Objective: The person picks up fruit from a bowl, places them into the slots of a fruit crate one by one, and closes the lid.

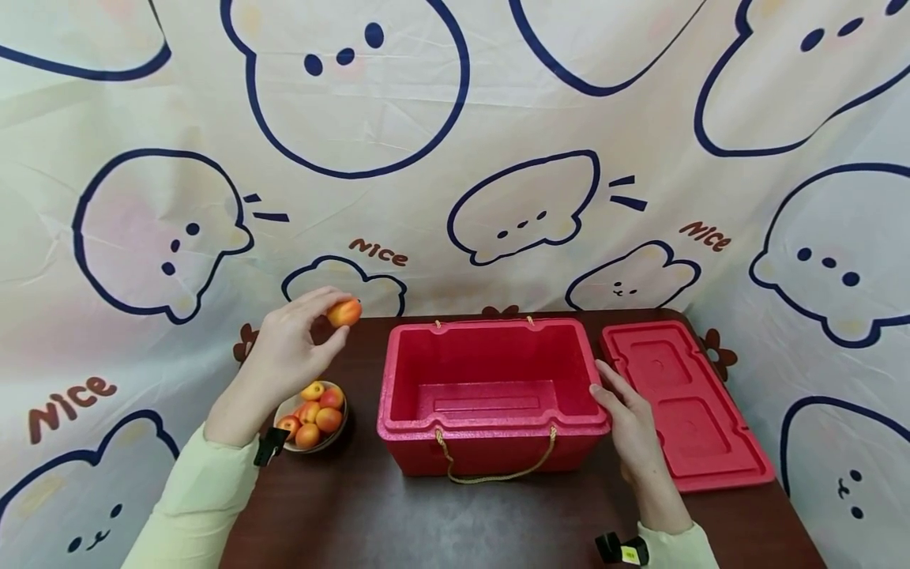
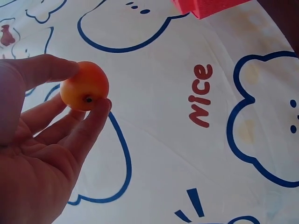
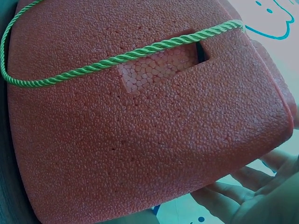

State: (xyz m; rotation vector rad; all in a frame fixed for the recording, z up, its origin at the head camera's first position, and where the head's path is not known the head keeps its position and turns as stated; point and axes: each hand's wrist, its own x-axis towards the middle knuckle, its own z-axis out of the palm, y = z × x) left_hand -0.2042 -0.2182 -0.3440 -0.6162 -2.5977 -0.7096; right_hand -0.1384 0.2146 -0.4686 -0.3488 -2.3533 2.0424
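My left hand point(image 1: 295, 344) pinches an orange-red apricot point(image 1: 344, 312) between its thumb and fingertips, raised above and behind the bowl. In the left wrist view the apricot point(image 2: 85, 87) shows a small dark stem spot. Below that hand, several apricots point(image 1: 310, 415) fill a round bowl point(image 1: 343, 423). A red foam box point(image 1: 490, 454) stands uncovered at the middle of the table, its visible inside bare. At its right rim rests my right hand point(image 1: 633, 427), thumb tip on the rim and fingers extended along the outer side; the right wrist view shows those fingers point(image 3: 217, 200) beside the wall.
The red lid point(image 1: 700, 411) lies flat on the dark table point(image 1: 341, 521), right of the box. A twisted cord handle point(image 1: 498, 478) hangs from the box's near side. Patterned cloth point(image 1: 426, 213) hangs behind the table and at both sides.
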